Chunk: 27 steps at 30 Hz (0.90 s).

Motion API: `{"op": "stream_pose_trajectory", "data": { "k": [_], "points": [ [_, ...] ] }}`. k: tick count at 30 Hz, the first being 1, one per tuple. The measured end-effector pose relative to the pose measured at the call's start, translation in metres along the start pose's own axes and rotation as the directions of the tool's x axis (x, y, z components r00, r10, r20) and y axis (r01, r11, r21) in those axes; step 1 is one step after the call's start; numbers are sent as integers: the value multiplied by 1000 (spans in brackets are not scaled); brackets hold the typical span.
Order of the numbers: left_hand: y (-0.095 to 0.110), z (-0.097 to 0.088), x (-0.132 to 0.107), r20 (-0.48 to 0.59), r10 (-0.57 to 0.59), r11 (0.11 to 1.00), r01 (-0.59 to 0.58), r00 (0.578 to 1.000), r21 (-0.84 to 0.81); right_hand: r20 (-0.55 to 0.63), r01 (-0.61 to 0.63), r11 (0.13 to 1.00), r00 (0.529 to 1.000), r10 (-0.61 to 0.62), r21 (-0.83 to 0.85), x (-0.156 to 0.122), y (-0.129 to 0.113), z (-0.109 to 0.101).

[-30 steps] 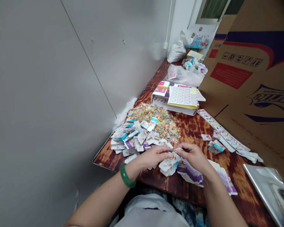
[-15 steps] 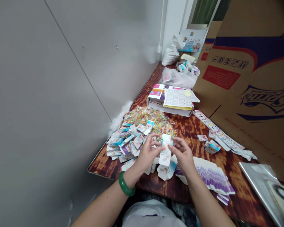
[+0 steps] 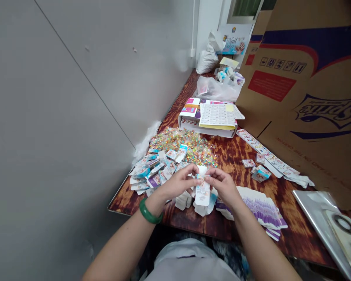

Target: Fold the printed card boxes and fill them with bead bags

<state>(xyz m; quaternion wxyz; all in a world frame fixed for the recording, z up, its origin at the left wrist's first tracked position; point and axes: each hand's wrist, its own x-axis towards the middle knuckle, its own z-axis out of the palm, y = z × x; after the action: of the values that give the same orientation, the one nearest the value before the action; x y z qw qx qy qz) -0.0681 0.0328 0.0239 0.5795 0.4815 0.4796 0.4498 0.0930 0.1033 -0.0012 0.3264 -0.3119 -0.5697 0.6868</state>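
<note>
My left hand [image 3: 179, 182] and my right hand [image 3: 222, 185] pinch the top of one small white printed card packet [image 3: 202, 192], held upright just above the dark wooden table [image 3: 231, 156]. A green bangle [image 3: 148, 212] sits on my left wrist. Left of my hands lies a heap of small folded packets [image 3: 156, 169]. Behind it spreads a pile of tiny colourful pieces in clear wrap [image 3: 190, 146]. Flat purple-and-white cards [image 3: 261, 210] are fanned out by my right wrist.
A white box with printed sheets [image 3: 210, 119] stands farther back, with plastic bags [image 3: 218, 89] behind it. A big cardboard carton [image 3: 307, 93] fills the right side. A strip of cards [image 3: 266, 156] lies along it. A grey wall bounds the left; a silvery tray [image 3: 330, 226] lies at right.
Both hands lifted the packet from the table pile and turned it upright, and now hold its top edge a little lower. The camera view shifted slightly.
</note>
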Motion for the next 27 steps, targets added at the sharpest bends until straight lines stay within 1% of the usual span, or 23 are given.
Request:
{"op": "stream_pose_trajectory", "data": {
  "k": [1,2,4,5,7,8,10,12,14,18,21,23,25,27],
  "points": [
    [0,1,1,-24,20,998,-19,1000,56,14,13,999,1000,-12,-42,1,-4,0],
    [1,3,1,-73,51,991,-41,996,130,10,33,997,999,-32,-76,3,-7,0],
    [1,11,0,-205,120,946,-49,971,322,-62,80,992,994,-86,-94,6,-12,2],
    [0,16,0,-257,141,908,-21,956,419,-116,99,992,987,-108,-78,7,-12,4],
    [-4,28,-1,-312,139,814,72,940,577,-214,123,992,969,-126,-30,9,-10,8],
    [-6,33,-1,-330,131,766,116,935,632,-243,128,991,961,-131,-27,8,-8,10],
    [-13,40,-1,-362,143,688,171,921,706,-245,132,987,958,-150,-87,6,-4,13],
    [-18,41,0,-381,186,632,187,906,752,-213,140,976,961,-174,-168,2,-3,15],
    [-21,39,0,-376,227,593,179,899,785,-178,145,970,967,-180,-197,-1,-6,14],
    [-22,36,-1,-346,302,551,133,888,824,-161,130,983,976,-150,-128,0,-18,14],
    [-21,37,-1,-325,359,538,91,875,838,-177,125,991,975,-133,-54,2,-24,14],
    [-19,38,-1,-308,370,534,70,876,842,-187,129,991,973,-134,-35,3,-24,15],
    [-17,38,-2,-311,353,552,72,882,831,-187,157,985,968,-168,-71,2,-23,16],
    [-16,38,-2,-333,322,588,89,886,804,-177,202,968,958,-226,-147,0,-22,17]
  ]
}}
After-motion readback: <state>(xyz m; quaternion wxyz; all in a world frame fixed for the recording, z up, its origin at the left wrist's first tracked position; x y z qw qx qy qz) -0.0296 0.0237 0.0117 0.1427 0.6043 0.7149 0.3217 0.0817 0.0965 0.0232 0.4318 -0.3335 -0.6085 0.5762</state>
